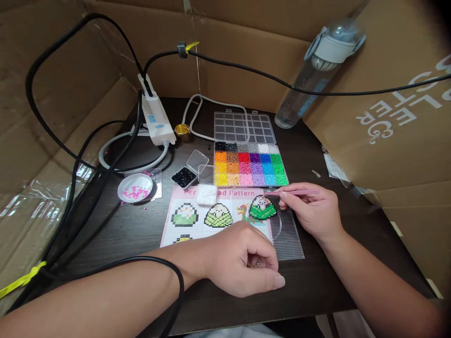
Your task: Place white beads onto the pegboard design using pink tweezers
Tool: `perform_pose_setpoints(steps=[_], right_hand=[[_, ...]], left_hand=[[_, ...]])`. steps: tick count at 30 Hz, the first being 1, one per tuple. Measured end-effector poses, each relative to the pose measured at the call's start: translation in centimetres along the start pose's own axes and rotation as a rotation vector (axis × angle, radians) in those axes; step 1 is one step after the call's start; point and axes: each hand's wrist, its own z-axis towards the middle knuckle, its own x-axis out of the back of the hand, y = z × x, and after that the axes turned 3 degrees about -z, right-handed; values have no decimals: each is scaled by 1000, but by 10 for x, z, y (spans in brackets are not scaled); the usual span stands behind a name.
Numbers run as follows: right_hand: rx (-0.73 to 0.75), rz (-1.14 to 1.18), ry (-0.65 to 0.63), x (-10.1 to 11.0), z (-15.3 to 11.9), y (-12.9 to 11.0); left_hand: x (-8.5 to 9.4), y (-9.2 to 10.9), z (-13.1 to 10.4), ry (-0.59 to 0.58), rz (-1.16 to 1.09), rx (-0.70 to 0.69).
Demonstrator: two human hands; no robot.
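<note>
My right hand [315,211] pinches a pink pen-like tool [303,192], whose tip is at the upper edge of a bead figure [262,208]. The figure has a black outline, a green lower part and a white upper part with pink spots. It lies over the printed pattern sheet [214,193] and a clear pegboard [291,239]. My left hand [246,260] rests in front of the sheet with its fingers curled inward; a small yellowish thing shows inside the curl, too hidden to name. A compartment box [251,164] of coloured beads stands open behind the sheet.
Small boxes of black beads [183,177] and white beads [206,194] stand near the sheet. At left are a white dish [135,188] of pink beads, a power strip [157,117] and black cables [73,155], one crossing my left forearm. A bottle [310,80] leans at back right.
</note>
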Motion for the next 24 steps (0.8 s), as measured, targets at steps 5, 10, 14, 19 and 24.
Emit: perform_pose_setpoints(steps=[5,10,14,19,24], right_hand=[[13,24,-2,1,0,5],[25,51,-16,1,2,6],[19,33,-16,0,2,3],[8,20,5,1,2,5],[-5,62,14,0,2,6]], left_hand=[[0,0,0,1,-1,-1],[0,0,1,6,1,-8],[0,0,1,6,4,-9],[1,0,1,1,-3,-3],[0,0,1,2,-7,-6]])
